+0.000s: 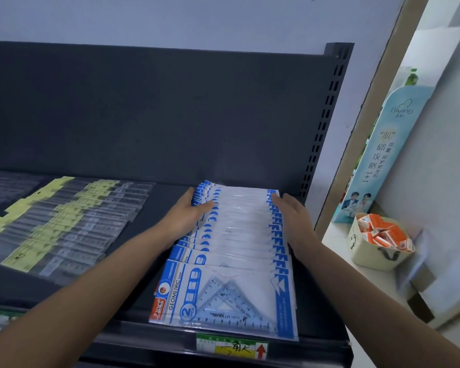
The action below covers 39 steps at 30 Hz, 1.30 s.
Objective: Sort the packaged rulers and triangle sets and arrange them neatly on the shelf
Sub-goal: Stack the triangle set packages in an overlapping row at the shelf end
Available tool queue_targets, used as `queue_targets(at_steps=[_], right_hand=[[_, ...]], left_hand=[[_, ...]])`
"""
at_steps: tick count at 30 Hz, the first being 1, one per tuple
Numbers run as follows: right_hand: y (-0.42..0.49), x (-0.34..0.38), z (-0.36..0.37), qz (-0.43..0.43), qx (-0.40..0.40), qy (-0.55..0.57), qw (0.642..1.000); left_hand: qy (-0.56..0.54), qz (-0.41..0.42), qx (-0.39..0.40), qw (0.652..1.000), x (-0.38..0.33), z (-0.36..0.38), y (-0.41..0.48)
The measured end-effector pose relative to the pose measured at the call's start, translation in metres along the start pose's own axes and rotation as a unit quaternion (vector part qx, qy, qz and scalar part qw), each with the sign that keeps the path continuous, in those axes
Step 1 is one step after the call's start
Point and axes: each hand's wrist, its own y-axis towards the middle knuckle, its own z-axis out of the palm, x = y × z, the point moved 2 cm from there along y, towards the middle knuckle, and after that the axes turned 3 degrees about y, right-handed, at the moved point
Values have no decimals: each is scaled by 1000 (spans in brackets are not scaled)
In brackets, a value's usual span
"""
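Nearest, two bare forearms reaching over the lip of the shelf (160,197), just above a yellow price label (233,347). Left hand (189,211) flat, fingers straight, laid on the left edge of the triangle sets (239,235); right hand (290,211) likewise flat and unclenched against the right edge, gripping nothing. Judged step: squaring the row. Press both palms inward evenly, without buckling any pack; work from back to front, nudging stray corners into line; mind the film, probably slick enough to let packs skate sideways. Overlapped like shingles from near the back panel (170,115) to the front lip, at the shelf's right end: clear sleeves, blue-and-white printed borders, front pack (223,296) showing two clear set squares and the word GEOMETRIC. Well apart to the left, ruler packs (72,221) with yellow headers, fanned less evenly.
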Motion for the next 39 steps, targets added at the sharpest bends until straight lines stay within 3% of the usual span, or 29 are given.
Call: queue_targets(at_steps=[1, 3, 4, 5, 10, 13, 16, 18, 26, 39], right_hand=[[0, -1, 4, -22, 4, -62, 998], [1, -5, 11, -74, 24, -223, 972], [1, -8, 14, -91, 41, -300, 949], [1, -10, 17, -97, 59, -360, 926], [-7, -7, 16, -119, 75, -480, 866], [-24, 3, 12, -158, 128, -497, 844], [-47, 1, 9, -137, 251, -516, 807], [-55, -7, 7, -126, 282, -543, 781], [-53, -7, 7, -128, 285, -564, 765], [-45, -7, 7, -114, 288, -550, 776]], left_hand=[[82, 32, 0, 996, 1, 3, 0], [338, 79, 6, 938, 10, 10, 3], [417, 84, -3, 905, 14, 12, 5], [442, 79, -2, 894, 16, 13, 5], [436, 96, 12, 895, 2, -4, -2], [434, 97, 141, 885, -6, -14, -20], [478, 90, 256, 835, -2, -19, -34], [485, 78, 292, 820, 1, -21, -39], [504, 63, 304, 806, -1, -22, -38], [530, 52, 278, 800, -8, -16, -34]])
